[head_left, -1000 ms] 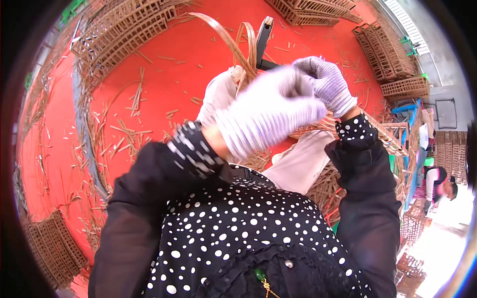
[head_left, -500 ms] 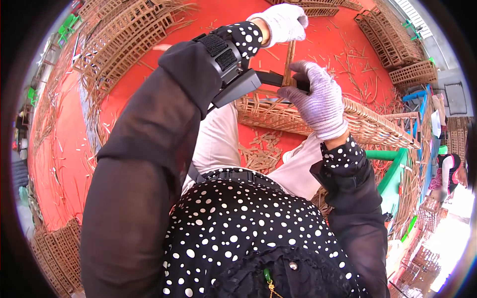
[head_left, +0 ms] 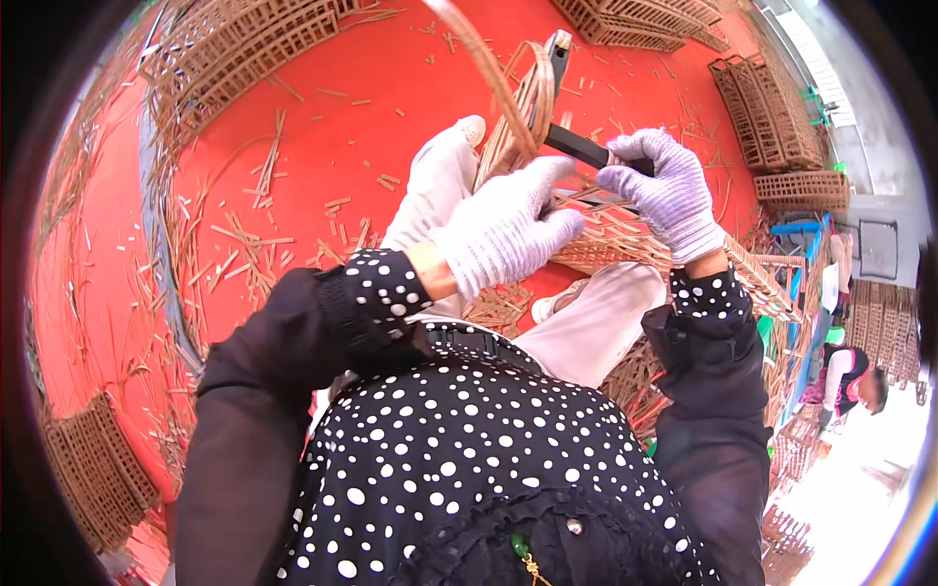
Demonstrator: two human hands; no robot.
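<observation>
1. Your left hand (head_left: 513, 227), in a pale knitted glove, is just above the centre of the frame. Its index finger and thumb point right with their tips apart; whether something thin lies between them, you cannot tell from this view.
2. Your right hand (head_left: 674, 190), gloved alike, is right of centre in the upper half. Its fingers and thumb curl about the end of a black bar (head_left: 578, 145); how firmly they press on it cannot be told.
3. The bar slopes down to your right hand from a pale-tipped upright post (head_left: 560, 57) at the upper centre.
4. Bent rattan strips (head_left: 535, 107) gather beside that post, above your left hand, and one long strip arcs out past the top edge.
5. A woven wicker piece (head_left: 611, 251) lies below your right hand and stretches toward the right of the frame.
6. Your light trousers (head_left: 591, 327) show on both sides of the work, with a shoe (head_left: 472, 130) upper centre.
7. Cut strips (head_left: 259, 239) litter the red floor (head_left: 322, 132) at left.
8. Slatted baskets stand stacked at upper left (head_left: 244, 63), upper right (head_left: 772, 112) and lower left (head_left: 98, 474).
9. Another person (head_left: 848, 379) is at the right edge.
</observation>
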